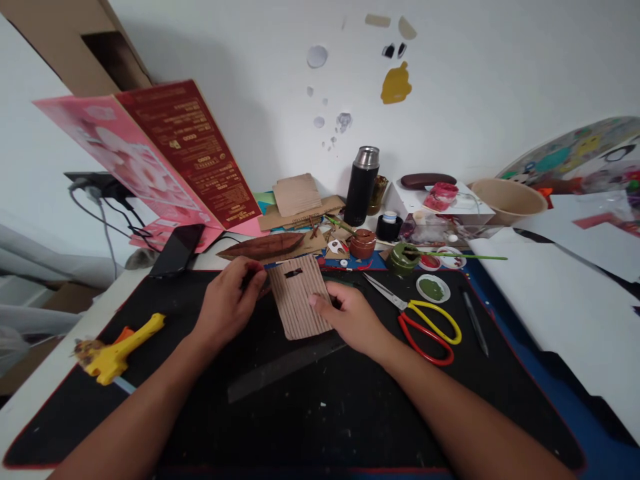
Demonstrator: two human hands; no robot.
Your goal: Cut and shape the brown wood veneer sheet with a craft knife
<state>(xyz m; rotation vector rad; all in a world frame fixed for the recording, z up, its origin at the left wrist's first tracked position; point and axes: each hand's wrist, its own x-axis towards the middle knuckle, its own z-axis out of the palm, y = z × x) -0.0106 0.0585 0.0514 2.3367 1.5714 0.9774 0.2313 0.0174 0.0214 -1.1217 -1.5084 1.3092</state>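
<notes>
A rounded rectangle of corrugated cardboard is tilted up above the black mat, with a small dark slot near its top edge. My right hand grips its right side, the thumb on the ridged face and the other fingers behind. Just left of the card is my left hand, its thumb and fingers curled together in a pinch; whatever may be between them is too small to make out. A clear ruler lies flat below the card. Red-and-yellow-handled scissors rest to the right of my right hand.
A yellow glue gun lies on the left of the black mat. Behind it are a phone and a pink box. Paint jars, a black thermos and cardboard scraps line the back; a pen lies right.
</notes>
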